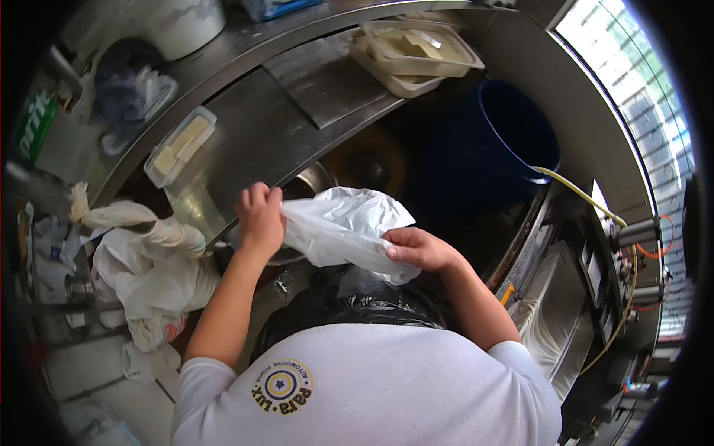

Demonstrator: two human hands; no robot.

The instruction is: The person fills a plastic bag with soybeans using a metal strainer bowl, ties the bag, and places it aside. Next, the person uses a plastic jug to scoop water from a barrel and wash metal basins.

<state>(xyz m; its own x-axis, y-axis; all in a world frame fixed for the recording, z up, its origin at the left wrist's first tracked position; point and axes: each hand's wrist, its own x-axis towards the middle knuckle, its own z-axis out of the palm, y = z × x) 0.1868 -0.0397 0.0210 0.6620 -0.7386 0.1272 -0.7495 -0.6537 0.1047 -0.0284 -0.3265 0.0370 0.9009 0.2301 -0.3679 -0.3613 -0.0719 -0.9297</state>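
"See all of the right hand (422, 250)?"
"No, can't see some fingers behind the white bag (338, 227)."
"See the bottom of the blue barrel (462, 141), far right?"
"No, too dark."
"And the white bucket (186, 28), far left?"
"Cut off at the edge."

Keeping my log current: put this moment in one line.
left hand: holding white plastic bag | right hand: holding same bag | bag: stretched between hands | beyond: blue barrel
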